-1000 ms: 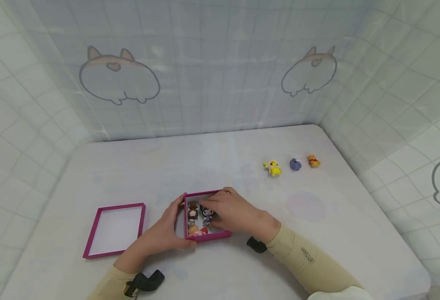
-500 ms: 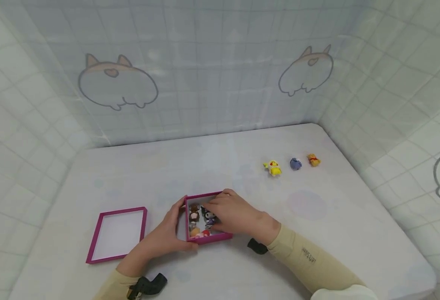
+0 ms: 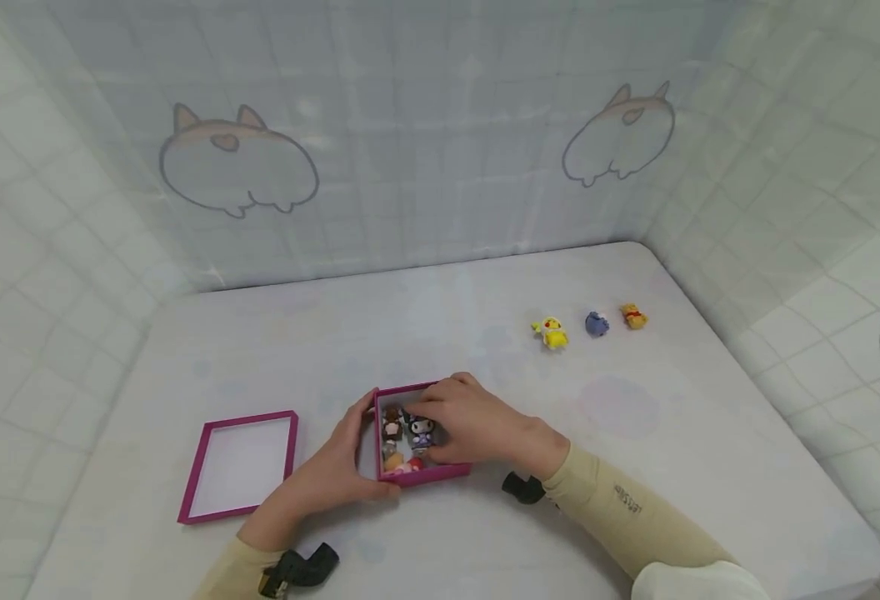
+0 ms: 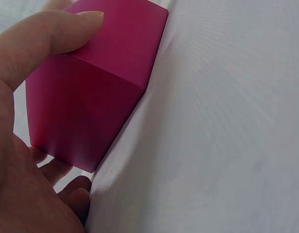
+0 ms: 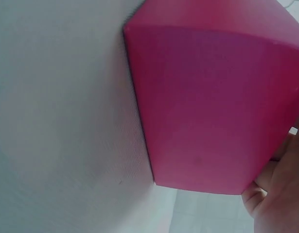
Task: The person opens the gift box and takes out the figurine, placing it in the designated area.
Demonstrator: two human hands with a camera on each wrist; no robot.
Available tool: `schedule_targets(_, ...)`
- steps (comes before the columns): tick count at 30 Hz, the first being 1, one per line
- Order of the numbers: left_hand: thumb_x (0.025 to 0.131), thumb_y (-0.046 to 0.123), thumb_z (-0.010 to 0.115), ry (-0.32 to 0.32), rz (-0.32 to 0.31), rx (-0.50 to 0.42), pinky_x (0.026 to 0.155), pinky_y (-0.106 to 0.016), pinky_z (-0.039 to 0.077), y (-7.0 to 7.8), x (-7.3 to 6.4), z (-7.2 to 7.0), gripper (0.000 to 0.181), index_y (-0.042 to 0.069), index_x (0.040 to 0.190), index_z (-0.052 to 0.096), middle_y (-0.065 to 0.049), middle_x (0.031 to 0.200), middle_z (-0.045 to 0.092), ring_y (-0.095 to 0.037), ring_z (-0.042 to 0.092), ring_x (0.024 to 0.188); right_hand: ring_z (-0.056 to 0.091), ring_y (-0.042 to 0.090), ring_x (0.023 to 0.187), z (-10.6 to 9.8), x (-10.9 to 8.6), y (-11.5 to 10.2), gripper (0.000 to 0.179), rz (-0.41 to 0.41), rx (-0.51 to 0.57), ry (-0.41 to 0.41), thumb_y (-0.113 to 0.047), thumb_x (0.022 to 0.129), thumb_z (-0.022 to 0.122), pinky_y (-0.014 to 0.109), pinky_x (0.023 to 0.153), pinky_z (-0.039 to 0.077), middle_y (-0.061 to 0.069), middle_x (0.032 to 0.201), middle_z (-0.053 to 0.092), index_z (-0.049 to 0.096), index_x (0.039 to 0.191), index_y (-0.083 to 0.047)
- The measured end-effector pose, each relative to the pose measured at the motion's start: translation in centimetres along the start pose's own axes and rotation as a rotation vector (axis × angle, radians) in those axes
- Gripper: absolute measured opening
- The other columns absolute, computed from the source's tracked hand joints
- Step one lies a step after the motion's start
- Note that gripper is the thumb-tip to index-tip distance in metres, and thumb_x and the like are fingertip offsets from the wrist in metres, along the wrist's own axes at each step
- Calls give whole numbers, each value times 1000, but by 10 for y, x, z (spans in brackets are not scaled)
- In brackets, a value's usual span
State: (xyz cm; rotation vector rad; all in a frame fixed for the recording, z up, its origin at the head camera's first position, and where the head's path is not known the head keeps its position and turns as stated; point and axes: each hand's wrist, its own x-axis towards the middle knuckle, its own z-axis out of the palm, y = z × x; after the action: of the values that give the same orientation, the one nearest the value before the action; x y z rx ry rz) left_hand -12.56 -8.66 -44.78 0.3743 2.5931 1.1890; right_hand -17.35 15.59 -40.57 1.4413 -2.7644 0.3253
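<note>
A magenta open box (image 3: 428, 477) with a pale inside stands on the table, several small toy figurines in it. My left hand (image 3: 338, 468) grips its left side, thumb on the near wall and fingers behind, as the left wrist view also shows. My right hand (image 3: 477, 421) reaches over the right side into the box. Its thumb and forefinger pinch a black-and-purple figurine (image 3: 421, 428); the other fingers lie at the far right corner. Beside it are a brown figurine (image 3: 392, 427) and a red-and-pink one (image 3: 412, 466). My hand hides the box's right part.
The magenta-rimmed lid (image 3: 245, 467) lies at the left, its white inside facing up. Toward the back right are a yellow figurine (image 3: 553, 335), a blue one (image 3: 597, 324) and an orange one with red (image 3: 633, 316). Tile-patterned curtains (image 3: 425, 167) surround the table.
The head view shifts slightly. Both hands keep their places at the box, and the figurine under the right fingers stays almost where it was.
</note>
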Motion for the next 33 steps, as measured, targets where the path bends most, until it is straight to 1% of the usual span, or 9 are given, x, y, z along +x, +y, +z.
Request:
schedule_targets(5,49,55,81,11,16,6,96,-54,31,0,2,-2,123,40,141,0,10,141,18,-16,21,128,39,6,105,-3,0,3,61,-3,91,59,-49,73,66,33,98,27,-9,114,49,54,126,-21)
schedule_targets(10,49,54,81,9,22,9,97,-54,31,-1,3,-1,123,39,141,0,10,142,18,-16,20,129,40,4,96,-8,-1,6,58,-9,212,113,-42,74,66,26,88,36,-11,111,45,53,126,-22)
schedule_targets(13,49,55,81,12,20,10,97,-54,30,-2,2,0,124,39,141,0,10,142,18,-16,19,130,41,3,97,-10,-3,6,58,-15,250,145,-40,75,66,22,85,38,-11,112,44,52,128,-22)
schedule_targets(15,48,56,81,11,10,16,97,-54,30,-1,1,0,124,40,141,0,10,142,18,-17,19,130,41,3,98,-13,-4,5,58,-16,272,163,-39,76,66,20,85,39,-10,114,43,51,128,-21)
schedule_targets(18,48,57,81,10,-8,22,96,-55,31,0,0,1,124,40,141,0,10,142,18,-17,19,130,43,1,98,-17,-6,5,58,-2,315,158,-38,77,66,16,81,42,-9,117,41,50,130,-20)
schedule_targets(22,47,57,81,10,-8,13,96,-56,31,0,0,2,125,39,141,0,9,142,18,-17,20,130,44,0,97,-24,-9,9,58,26,363,164,-37,77,67,18,80,44,-10,120,40,49,130,-23)
schedule_targets(27,47,56,81,21,12,7,96,-55,30,0,1,4,125,38,141,1,8,142,19,-16,21,129,46,0,96,-32,-11,18,58,39,433,208,-33,77,69,23,79,47,-11,118,42,48,130,-24)
schedule_targets(33,48,57,81,20,6,25,96,-54,31,2,4,4,124,38,141,1,10,143,18,-16,20,130,52,6,96,-38,-13,34,54,70,621,255,-22,76,72,21,76,49,-8,117,44,51,126,-22)
